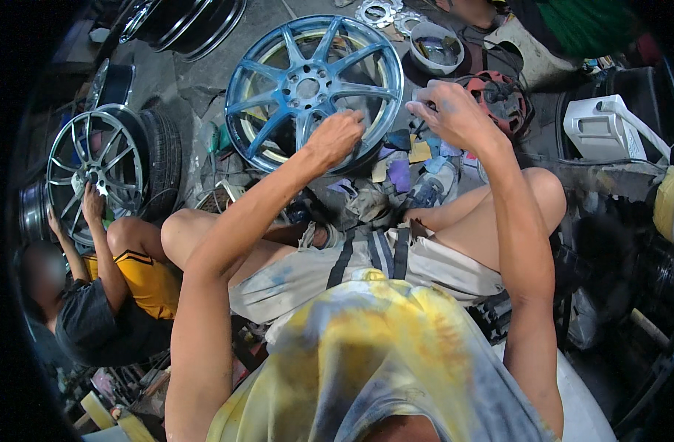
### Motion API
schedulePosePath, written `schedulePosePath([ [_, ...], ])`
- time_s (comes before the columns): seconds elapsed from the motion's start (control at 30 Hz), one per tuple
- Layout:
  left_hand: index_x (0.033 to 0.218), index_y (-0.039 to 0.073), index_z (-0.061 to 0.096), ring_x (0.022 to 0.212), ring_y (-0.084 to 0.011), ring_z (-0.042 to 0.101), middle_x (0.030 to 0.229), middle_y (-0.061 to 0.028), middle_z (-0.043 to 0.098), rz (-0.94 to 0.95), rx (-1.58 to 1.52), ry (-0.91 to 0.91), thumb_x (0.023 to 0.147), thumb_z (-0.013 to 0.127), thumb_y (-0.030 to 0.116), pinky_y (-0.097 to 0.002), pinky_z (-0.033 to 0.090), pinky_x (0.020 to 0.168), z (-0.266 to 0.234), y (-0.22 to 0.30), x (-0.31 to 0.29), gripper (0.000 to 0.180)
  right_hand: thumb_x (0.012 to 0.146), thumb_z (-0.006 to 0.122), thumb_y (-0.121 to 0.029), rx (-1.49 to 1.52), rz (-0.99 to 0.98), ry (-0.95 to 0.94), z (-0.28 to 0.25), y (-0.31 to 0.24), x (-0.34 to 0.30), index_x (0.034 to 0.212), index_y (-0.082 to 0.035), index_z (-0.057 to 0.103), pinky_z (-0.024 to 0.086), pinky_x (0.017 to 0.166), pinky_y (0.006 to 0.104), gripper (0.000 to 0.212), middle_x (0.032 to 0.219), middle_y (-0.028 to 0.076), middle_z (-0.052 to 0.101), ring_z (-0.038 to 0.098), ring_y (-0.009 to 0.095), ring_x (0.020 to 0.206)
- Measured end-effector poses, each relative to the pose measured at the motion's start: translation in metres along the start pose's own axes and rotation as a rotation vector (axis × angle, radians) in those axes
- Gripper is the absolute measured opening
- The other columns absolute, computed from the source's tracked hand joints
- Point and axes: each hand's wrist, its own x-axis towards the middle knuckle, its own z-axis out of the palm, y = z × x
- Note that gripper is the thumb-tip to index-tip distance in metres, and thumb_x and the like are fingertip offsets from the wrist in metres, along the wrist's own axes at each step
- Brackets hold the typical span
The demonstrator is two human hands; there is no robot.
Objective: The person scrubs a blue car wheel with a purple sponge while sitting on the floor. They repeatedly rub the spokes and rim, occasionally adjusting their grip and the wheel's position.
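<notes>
A blue multi-spoke wheel rim (308,89) with a silvery lip lies in front of me. My left hand (340,137) is over its near right spokes, fingers curled down; whatever they may hold is hidden beneath them. Just beyond the rim's right edge hovers my right hand (454,112). Its fingers are bent but apart, pointing left toward the rim, and nothing shows in them. Several sanding-paper-like scraps, including a tan piece (419,152) and a purple piece (399,175), lie between the rim and my feet.
At the left, another person (94,302) touches a silver wheel rim (97,158) beside a tyre (161,151). A white bowl (436,48) holding water stands at the back right, near a red round part (496,103). Farther right sits a white plastic container (602,129).
</notes>
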Motion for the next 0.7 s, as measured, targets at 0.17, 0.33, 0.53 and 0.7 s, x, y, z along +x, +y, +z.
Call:
schedulePosePath([
  [0.17, 0.087, -0.003, 0.067, 0.107, -0.0378, 0.065, 0.106, -0.018, 0.064, 0.048, -0.135, -0.107, 0.078, 0.065, 0.0, -0.0461, 0.056, 0.087, -0.003, 0.001, 0.01, 0.01, 0.096, 0.07, -0.024, 0.017, -0.005, 0.007, -0.001, 0.001, -0.003, 0.095, 0.003, 0.072, 0.047, 0.075, 0.0498, 0.027, 0.087, 0.023, 0.064, 0.061, 0.045, 0.088],
  [0.33, 0.085, -0.005, 0.071, 0.098, -0.0411, 0.07, 0.105, -0.0215, 0.07, 0.072, 0.013, -0.04, 0.08, 0.065, 0.002, -0.0474, 0.057, 0.086, -0.001, 0.012, 0.013, 0.01, 0.097, 0.07, -0.025, -0.013, 0.036, -0.036, -0.001, 0.0, -0.001, 0.096, 0.002, 0.073, 0.047, 0.077, 0.0501, 0.028, 0.088, 0.023, 0.065, 0.062, 0.044, 0.09],
  [0.53, 0.104, -0.002, 0.073, 0.08, -0.0327, 0.069, 0.088, -0.0217, 0.072, -0.038, -0.534, -0.042, 0.094, 0.073, 0.024, -0.0422, 0.054, 0.075, -0.047, -0.01, 0.012, 0.027, 0.097, 0.069, -0.025, -0.019, 0.039, -0.007, -0.005, 0.0, -0.005, 0.095, 0.004, 0.073, 0.048, 0.079, 0.0519, 0.03, 0.09, 0.025, 0.066, 0.062, 0.046, 0.092],
  [0.7, 0.107, 0.006, 0.076, 0.083, -0.008, 0.061, 0.087, 0.0017, 0.069, -0.194, -0.915, 0.197, 0.1, 0.069, 0.034, -0.0279, 0.05, 0.075, -0.118, -0.03, 0.001, 0.03, 0.094, 0.074, -0.032, 0.233, 0.06, 0.062, -0.003, -0.018, 0.006, 0.102, 0.003, 0.071, 0.05, 0.074, 0.0399, 0.036, 0.087, 0.016, 0.064, 0.064, 0.029, 0.078],
])
